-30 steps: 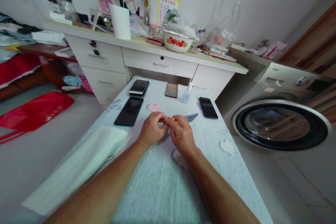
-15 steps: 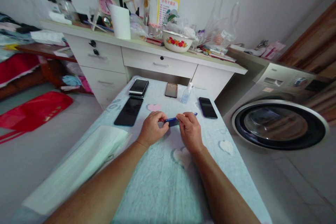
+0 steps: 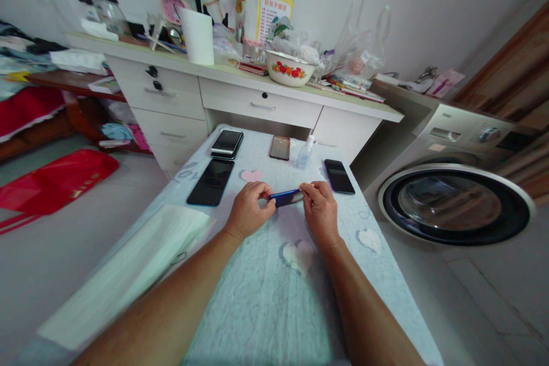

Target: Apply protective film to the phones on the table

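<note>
A blue phone (image 3: pixel 285 199) is held tilted above the table, its face catching a pale reflection toward the right. My left hand (image 3: pixel 252 209) pinches its left end between thumb and fingers. At the other end, my right hand (image 3: pixel 319 211) has its thumb and fingertips closed on the phone's right edge; whether anything small lies between them I cannot tell. Left of my hands rests a large dark phone (image 3: pixel 211 182), screen up. Beyond them stand a clear spray bottle (image 3: pixel 304 154) and a brownish phone case (image 3: pixel 280 147). Another dark phone (image 3: pixel 339 176) lies to the right.
Stacked phones (image 3: pixel 227 143) sit at the table's far left corner. A folded whitish sheet (image 3: pixel 128 274) lies along the left side of the cloth-covered table (image 3: pixel 261 303). Behind is a white desk (image 3: pixel 261 97) with a flowered bowl (image 3: pixel 291 68); a washing machine (image 3: pixel 454 126) stands right.
My right hand has slid rightward along the phone to its right end, uncovering more of its surface. My left hand keeps its grip in nearly the same place.
</note>
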A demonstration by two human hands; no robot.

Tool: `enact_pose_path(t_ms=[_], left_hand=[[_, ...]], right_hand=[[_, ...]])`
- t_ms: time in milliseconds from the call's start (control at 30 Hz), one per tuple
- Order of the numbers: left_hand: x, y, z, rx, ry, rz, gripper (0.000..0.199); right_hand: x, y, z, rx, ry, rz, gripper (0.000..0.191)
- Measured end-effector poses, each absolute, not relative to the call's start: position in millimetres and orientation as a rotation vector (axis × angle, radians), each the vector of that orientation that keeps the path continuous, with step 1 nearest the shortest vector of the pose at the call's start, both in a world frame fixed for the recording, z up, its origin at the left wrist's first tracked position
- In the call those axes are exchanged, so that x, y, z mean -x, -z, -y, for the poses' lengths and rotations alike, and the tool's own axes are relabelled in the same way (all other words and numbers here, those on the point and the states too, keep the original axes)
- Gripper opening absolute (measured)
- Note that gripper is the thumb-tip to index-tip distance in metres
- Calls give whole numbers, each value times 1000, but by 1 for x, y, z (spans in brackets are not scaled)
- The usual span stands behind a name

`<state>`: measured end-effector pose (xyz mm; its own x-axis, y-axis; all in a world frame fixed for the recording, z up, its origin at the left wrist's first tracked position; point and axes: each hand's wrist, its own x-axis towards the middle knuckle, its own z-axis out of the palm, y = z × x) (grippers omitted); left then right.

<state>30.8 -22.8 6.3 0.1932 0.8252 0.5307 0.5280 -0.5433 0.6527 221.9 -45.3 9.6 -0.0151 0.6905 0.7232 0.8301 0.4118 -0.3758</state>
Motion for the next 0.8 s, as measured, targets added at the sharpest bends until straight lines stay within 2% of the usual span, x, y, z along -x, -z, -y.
enact_pose_path(t_ms=[800], left_hand=[[-31, -10, 24, -2127, -1271, -1237, 12]], right_hand=[[-183, -7, 56, 1225, 134, 1926, 28]])
